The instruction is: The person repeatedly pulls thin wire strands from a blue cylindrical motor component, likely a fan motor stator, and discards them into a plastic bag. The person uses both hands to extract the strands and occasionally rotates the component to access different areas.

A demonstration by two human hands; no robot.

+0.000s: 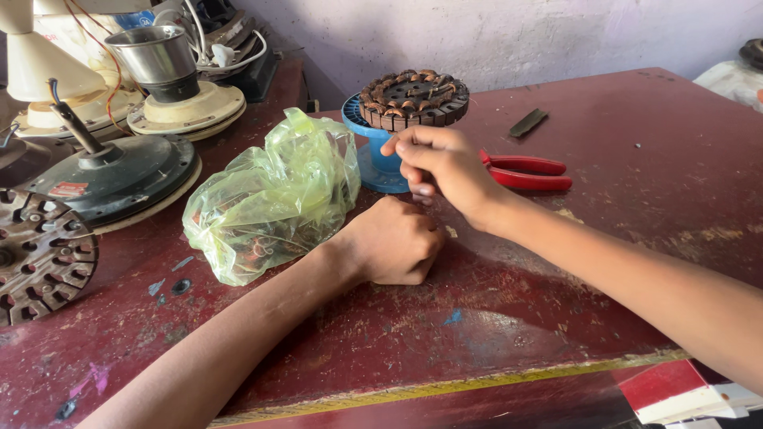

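On the worn red table: my work sits at its far middle.
Wound stator: round copper-wound motor stator rests on a blue plastic spool stand, just above my right hand.
Right hand: fingertips pinched together as on a fine wire; I cannot see the strand.
Left hand: clenched in a fist, resting on the table.
Handling: I judge the stator heavy and rigid, its windings delicate; hold the iron rim.
Nearby: red-handled pliers, crumpled green plastic bag.

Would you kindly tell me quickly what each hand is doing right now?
Left hand: fisted on the table; contents cannot be told.
Right hand: fingertips pinched; anything held cannot be told.
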